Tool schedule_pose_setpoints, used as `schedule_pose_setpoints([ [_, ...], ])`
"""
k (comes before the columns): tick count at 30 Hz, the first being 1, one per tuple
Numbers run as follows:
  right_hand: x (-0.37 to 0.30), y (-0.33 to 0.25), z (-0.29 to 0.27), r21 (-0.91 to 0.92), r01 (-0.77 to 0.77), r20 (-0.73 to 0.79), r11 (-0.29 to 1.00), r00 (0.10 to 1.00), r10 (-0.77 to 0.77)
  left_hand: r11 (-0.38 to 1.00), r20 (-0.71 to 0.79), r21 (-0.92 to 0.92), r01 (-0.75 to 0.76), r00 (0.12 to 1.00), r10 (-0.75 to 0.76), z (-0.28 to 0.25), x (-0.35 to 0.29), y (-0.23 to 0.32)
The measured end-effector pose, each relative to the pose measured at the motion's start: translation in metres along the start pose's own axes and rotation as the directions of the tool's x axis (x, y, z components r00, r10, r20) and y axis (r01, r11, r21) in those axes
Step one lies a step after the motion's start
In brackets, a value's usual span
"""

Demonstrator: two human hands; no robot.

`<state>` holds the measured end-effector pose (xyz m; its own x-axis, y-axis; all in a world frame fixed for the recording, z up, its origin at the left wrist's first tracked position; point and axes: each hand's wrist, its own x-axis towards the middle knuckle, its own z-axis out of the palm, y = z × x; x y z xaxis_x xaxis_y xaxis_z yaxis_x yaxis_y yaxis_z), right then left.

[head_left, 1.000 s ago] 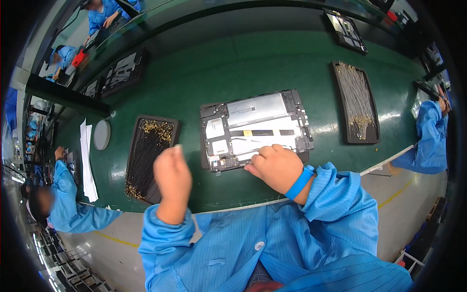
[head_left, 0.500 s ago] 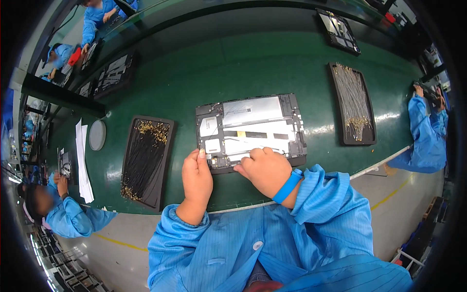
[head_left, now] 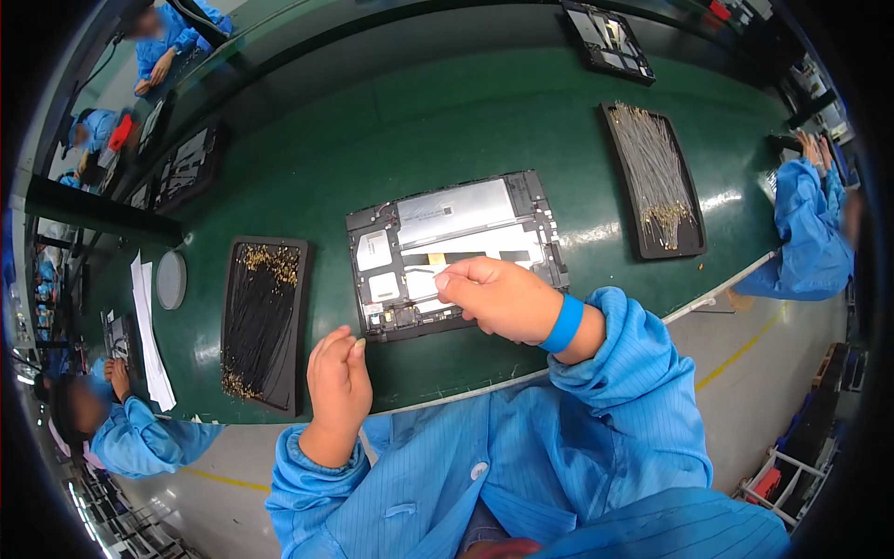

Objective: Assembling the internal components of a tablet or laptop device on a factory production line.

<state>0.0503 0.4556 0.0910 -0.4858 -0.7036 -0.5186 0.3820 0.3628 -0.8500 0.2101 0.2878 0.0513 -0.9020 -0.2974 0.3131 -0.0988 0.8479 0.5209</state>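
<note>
An opened tablet [head_left: 454,214] lies on the green bench before me, with a silver battery panel, white panels and dark circuit parts showing. My right hand [head_left: 498,300], a blue band round its wrist, is over the tablet's lower middle. Its thumb and forefinger are pinched together; whatever is between them is too small to make out. My left hand [head_left: 339,380] hovers off the tablet's near left corner, fingers loosely stretched with nothing in them. Left of it stands a black tray [head_left: 264,321] of thin black cables with gold-coloured ends.
At the right is another black tray [head_left: 656,182] of grey cables. Further opened tablets rest at the far right [head_left: 610,39] and far left [head_left: 186,168]. White paper sheets [head_left: 152,335] and a round grey disc [head_left: 171,279] lie at the left. Co-workers in blue sit on both sides.
My left hand has let go of the tablet's near left corner and drawn back toward me. My right hand has lifted from the tablet's near edge to over its middle, pinched.
</note>
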Motion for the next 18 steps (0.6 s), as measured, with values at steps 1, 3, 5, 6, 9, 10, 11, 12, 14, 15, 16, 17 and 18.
schedule_pose_setpoints([
  [1, -0.003, -0.003, -0.001, 0.026, -0.121, 0.033, 0.992, 0.992, 0.120, 1.000, 0.001, 0.002, 0.006, 1.000, -0.006, -0.001, -0.001, 0.000],
  [3, -0.005, 0.005, -0.001, 0.045, -0.249, 0.077, 0.967, 0.966, 0.245, 0.998, 0.033, 0.053, -0.038, 0.999, 0.036, -0.001, -0.002, 0.001],
  [5, -0.007, 0.027, 0.004, 0.197, -0.220, 0.088, 0.955, 0.974, 0.206, 0.997, 0.064, 0.049, -0.056, 0.997, 0.053, 0.001, 0.002, 0.012],
  [6, -0.009, 0.034, 0.007, 0.209, -0.244, 0.116, 0.947, 0.968, 0.224, 0.996, 0.091, 0.043, -0.082, 0.993, 0.078, 0.004, 0.003, 0.018],
  [9, -0.015, 0.051, 0.017, 0.294, -0.330, 0.231, 0.897, 0.935, 0.269, 0.980, 0.161, -0.026, -0.200, 0.966, 0.201, 0.018, 0.002, 0.031],
  [10, -0.017, 0.051, 0.018, 0.301, -0.351, 0.264, 0.886, 0.924, 0.277, 0.983, 0.209, -0.086, -0.162, 0.962, 0.177, 0.021, 0.002, 0.037],
  [11, -0.018, 0.050, 0.018, 0.300, -0.359, 0.268, 0.884, 0.921, 0.283, 0.984, 0.212, -0.086, -0.155, 0.962, 0.170, 0.023, 0.001, 0.039],
  [12, -0.019, 0.048, 0.016, 0.310, -0.410, 0.303, 0.858, 0.898, 0.320, 0.979, 0.195, -0.094, -0.179, 0.961, 0.195, 0.026, 0.000, 0.041],
  [14, -0.019, 0.051, 0.014, 0.322, -0.462, 0.332, 0.826, 0.872, 0.358, 0.973, 0.180, -0.108, -0.206, 0.958, 0.223, 0.032, -0.001, 0.039],
  [15, -0.019, 0.053, 0.014, 0.351, -0.431, 0.279, 0.831, 0.896, 0.346, 0.969, 0.121, -0.071, -0.235, 0.963, 0.242, 0.036, -0.001, 0.038],
  [16, -0.018, 0.053, 0.014, 0.377, -0.399, 0.229, 0.836, 0.915, 0.334, 0.965, 0.062, -0.030, -0.260, 0.963, 0.261, 0.038, 0.000, 0.036],
  [17, -0.018, 0.050, 0.014, 0.378, -0.402, 0.232, 0.834, 0.913, 0.335, 0.966, 0.065, -0.028, -0.257, 0.964, 0.258, 0.040, 0.002, 0.034],
  [18, -0.017, 0.042, 0.014, 0.466, -0.266, 0.080, 0.844, 0.962, 0.260, 0.969, 0.052, 0.071, -0.236, 0.971, 0.232, 0.042, 0.006, 0.032],
])
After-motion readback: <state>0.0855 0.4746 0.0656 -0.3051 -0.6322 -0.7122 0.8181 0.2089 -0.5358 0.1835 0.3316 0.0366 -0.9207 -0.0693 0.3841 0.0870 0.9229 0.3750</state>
